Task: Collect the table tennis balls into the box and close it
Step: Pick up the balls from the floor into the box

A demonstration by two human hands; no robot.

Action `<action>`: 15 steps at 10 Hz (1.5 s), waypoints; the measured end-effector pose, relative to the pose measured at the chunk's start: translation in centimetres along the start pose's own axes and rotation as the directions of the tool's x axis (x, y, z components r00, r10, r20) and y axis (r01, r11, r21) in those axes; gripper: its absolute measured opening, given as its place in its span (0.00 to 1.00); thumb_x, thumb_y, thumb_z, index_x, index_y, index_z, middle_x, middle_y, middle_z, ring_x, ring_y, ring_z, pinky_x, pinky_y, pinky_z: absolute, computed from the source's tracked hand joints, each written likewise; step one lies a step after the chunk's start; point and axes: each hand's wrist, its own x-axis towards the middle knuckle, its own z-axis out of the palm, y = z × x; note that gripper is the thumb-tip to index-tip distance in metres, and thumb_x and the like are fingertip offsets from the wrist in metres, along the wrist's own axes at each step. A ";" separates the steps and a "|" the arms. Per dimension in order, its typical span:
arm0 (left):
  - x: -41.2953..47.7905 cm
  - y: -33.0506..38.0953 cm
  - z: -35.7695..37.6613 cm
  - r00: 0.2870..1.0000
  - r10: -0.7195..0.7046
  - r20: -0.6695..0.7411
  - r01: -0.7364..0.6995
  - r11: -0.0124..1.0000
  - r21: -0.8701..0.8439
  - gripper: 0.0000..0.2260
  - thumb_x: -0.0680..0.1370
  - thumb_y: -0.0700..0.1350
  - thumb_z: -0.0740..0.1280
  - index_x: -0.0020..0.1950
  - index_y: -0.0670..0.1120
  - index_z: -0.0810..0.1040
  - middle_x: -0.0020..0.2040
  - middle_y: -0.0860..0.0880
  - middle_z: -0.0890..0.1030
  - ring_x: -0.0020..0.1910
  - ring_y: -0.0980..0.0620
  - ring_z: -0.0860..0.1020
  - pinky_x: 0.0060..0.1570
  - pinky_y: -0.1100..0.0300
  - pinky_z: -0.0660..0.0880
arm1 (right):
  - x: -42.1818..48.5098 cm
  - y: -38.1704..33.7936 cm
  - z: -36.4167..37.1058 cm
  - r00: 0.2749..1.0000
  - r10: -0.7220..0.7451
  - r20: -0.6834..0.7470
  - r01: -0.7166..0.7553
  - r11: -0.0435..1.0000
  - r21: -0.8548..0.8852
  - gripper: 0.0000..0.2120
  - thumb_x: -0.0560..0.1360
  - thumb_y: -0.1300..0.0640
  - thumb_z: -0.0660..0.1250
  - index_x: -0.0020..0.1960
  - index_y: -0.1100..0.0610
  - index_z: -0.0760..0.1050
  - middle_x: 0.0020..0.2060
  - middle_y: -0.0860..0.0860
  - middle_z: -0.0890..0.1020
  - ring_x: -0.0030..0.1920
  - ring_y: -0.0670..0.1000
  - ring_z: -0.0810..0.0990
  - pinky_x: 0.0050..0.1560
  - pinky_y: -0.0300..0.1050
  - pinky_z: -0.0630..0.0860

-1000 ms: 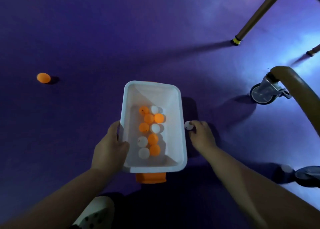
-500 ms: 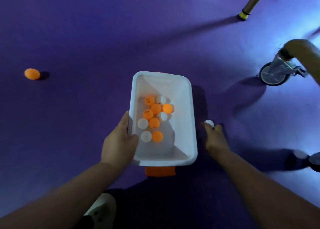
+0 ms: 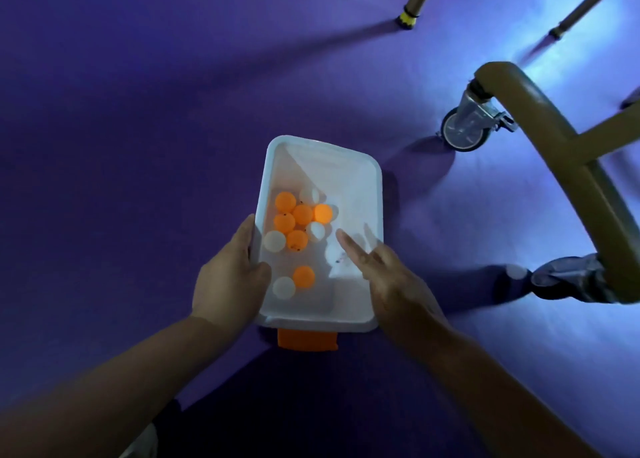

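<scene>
White plastic, the box (image 3: pixel 353 187) is lying with its long axis twelve to six, table tennis balls (image 3: pixel 298 218) bunching inside toward ten o'clock. The left hand (image 3: pixel 228 277) is gripping its nine o'clock rim. The right hand (image 3: pixel 391 277) is hovering above, fingers (image 3: pixel 349 246) straight, holding nothing; a blurred white ball (image 3: pixel 333 254) is sitting at their nine o'clock.

A purple floor (image 3: pixel 138 146) fills the view. It is dim to the left of the caster wheel (image 3: pixel 462 133) and washed pale blue by bright light to the wheel's right. A curved brown tube frame (image 3: pixel 554 139) rises from the wheel and runs nearer along the right side to a second caster (image 3: pixel 568 281), which is blurred and perhaps of the same kind. Beyond the wheel stands a brown leg with a yellow foot (image 3: pixel 410 16), and right of that a thinner leg (image 3: pixel 571 14). Both cast shadows leftward.
</scene>
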 end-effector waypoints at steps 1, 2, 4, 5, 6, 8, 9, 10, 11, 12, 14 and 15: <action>0.7 1.7 2.3 0.997 0.065 0.042 -0.066 0.998 0.022 0.29 0.75 0.42 0.61 0.75 0.56 0.56 0.54 0.51 0.80 0.48 0.48 0.78 0.44 0.53 0.76 | -1.4 3.3 0.1 0.974 0.143 -0.176 -0.123 0.985 0.122 0.26 0.79 0.53 0.48 0.70 0.27 0.48 0.48 0.40 0.71 0.46 0.40 0.70 0.46 0.33 0.69; 1.6 3.5 4.7 0.990 0.124 0.071 -0.125 0.992 0.018 0.30 0.76 0.43 0.60 0.75 0.56 0.53 0.60 0.49 0.77 0.51 0.48 0.77 0.45 0.55 0.73 | -3.4 7.7 0.8 0.766 0.447 -0.463 -0.300 0.884 0.358 0.21 0.77 0.63 0.57 0.68 0.53 0.70 0.45 0.51 0.79 0.45 0.44 0.74 0.48 0.35 0.71; 3.2 6.0 8.5 0.961 0.238 0.138 -0.238 0.971 -0.017 0.33 0.78 0.45 0.59 0.74 0.65 0.44 0.65 0.48 0.73 0.50 0.50 0.74 0.47 0.51 0.76 | -5.8 19.8 0.3 0.444 0.857 -0.263 -0.806 0.510 0.301 0.21 0.73 0.67 0.64 0.65 0.60 0.72 0.62 0.61 0.73 0.62 0.62 0.72 0.60 0.52 0.69; 3.8 6.1 9.5 0.949 0.269 0.162 -0.277 0.960 0.027 0.33 0.78 0.43 0.58 0.75 0.62 0.44 0.64 0.46 0.73 0.47 0.51 0.73 0.41 0.55 0.74 | -6.2 23.7 -0.1 0.380 0.906 -0.189 -0.916 0.396 0.057 0.23 0.72 0.63 0.66 0.66 0.63 0.69 0.66 0.64 0.68 0.64 0.66 0.67 0.63 0.54 0.66; 4.7 6.2 10.2 0.958 0.230 0.172 -0.248 0.965 0.087 0.33 0.78 0.41 0.58 0.76 0.59 0.43 0.57 0.46 0.74 0.41 0.53 0.71 0.33 0.60 0.66 | -5.8 25.9 -0.7 0.332 0.927 -0.174 -0.942 0.335 -0.012 0.25 0.72 0.63 0.66 0.68 0.61 0.67 0.70 0.61 0.64 0.66 0.66 0.63 0.62 0.57 0.67; 5.0 6.4 10.6 0.953 0.277 0.125 -0.297 0.935 0.192 0.33 0.77 0.38 0.61 0.77 0.52 0.48 0.47 0.47 0.75 0.37 0.48 0.74 0.31 0.56 0.71 | -4.6 29.6 -0.5 0.319 0.946 -0.057 -0.940 0.308 -0.144 0.30 0.75 0.64 0.60 0.75 0.52 0.56 0.76 0.58 0.52 0.71 0.65 0.60 0.68 0.53 0.62; 5.1 6.5 10.6 0.972 0.197 0.129 -0.215 0.966 0.144 0.33 0.78 0.40 0.60 0.77 0.56 0.46 0.45 0.52 0.71 0.37 0.52 0.73 0.32 0.58 0.70 | -4.5 30.9 -0.5 0.294 0.954 -0.061 -0.947 0.283 -0.151 0.28 0.75 0.66 0.58 0.74 0.53 0.61 0.71 0.62 0.61 0.67 0.65 0.67 0.67 0.52 0.63; 5.1 6.5 10.7 0.976 0.173 0.129 -0.191 0.972 0.140 0.34 0.78 0.40 0.59 0.76 0.58 0.45 0.43 0.53 0.70 0.33 0.59 0.68 0.29 0.64 0.63 | -4.9 31.4 -0.7 0.278 0.958 -0.074 -0.959 0.272 -0.084 0.24 0.75 0.68 0.57 0.70 0.59 0.66 0.70 0.67 0.60 0.64 0.66 0.70 0.65 0.50 0.66; 5.2 6.5 10.7 0.978 0.164 0.125 -0.183 0.972 0.150 0.33 0.78 0.40 0.60 0.76 0.57 0.46 0.43 0.52 0.71 0.34 0.55 0.70 0.28 0.64 0.63 | -5.6 31.5 -0.6 0.209 0.975 -0.068 -0.978 0.209 -0.013 0.20 0.77 0.66 0.56 0.69 0.62 0.67 0.70 0.67 0.60 0.66 0.65 0.65 0.65 0.50 0.64; 4.7 6.6 10.6 0.978 0.147 0.147 -0.169 0.974 0.150 0.33 0.78 0.40 0.59 0.76 0.58 0.46 0.44 0.52 0.71 0.34 0.55 0.69 0.28 0.63 0.62 | -6.4 31.4 -0.6 0.197 0.978 -0.062 -0.980 0.199 0.019 0.21 0.77 0.65 0.57 0.70 0.61 0.66 0.68 0.66 0.65 0.67 0.65 0.64 0.64 0.51 0.64; 4.7 7.0 10.3 0.971 0.178 0.159 -0.202 0.968 0.149 0.30 0.79 0.43 0.57 0.76 0.57 0.45 0.45 0.52 0.71 0.35 0.55 0.69 0.30 0.61 0.62 | -7.6 29.7 0.7 0.172 0.980 -0.101 -0.972 0.186 0.143 0.17 0.79 0.60 0.56 0.67 0.63 0.66 0.64 0.66 0.68 0.62 0.64 0.70 0.59 0.51 0.68; 4.6 7.4 9.9 0.968 0.182 0.175 -0.211 0.964 0.163 0.29 0.80 0.44 0.55 0.77 0.55 0.44 0.49 0.47 0.74 0.42 0.49 0.75 0.39 0.53 0.74 | -6.6 26.1 0.5 0.323 0.922 -0.214 -0.884 0.375 0.278 0.17 0.76 0.56 0.59 0.60 0.65 0.71 0.54 0.69 0.74 0.54 0.67 0.75 0.52 0.55 0.70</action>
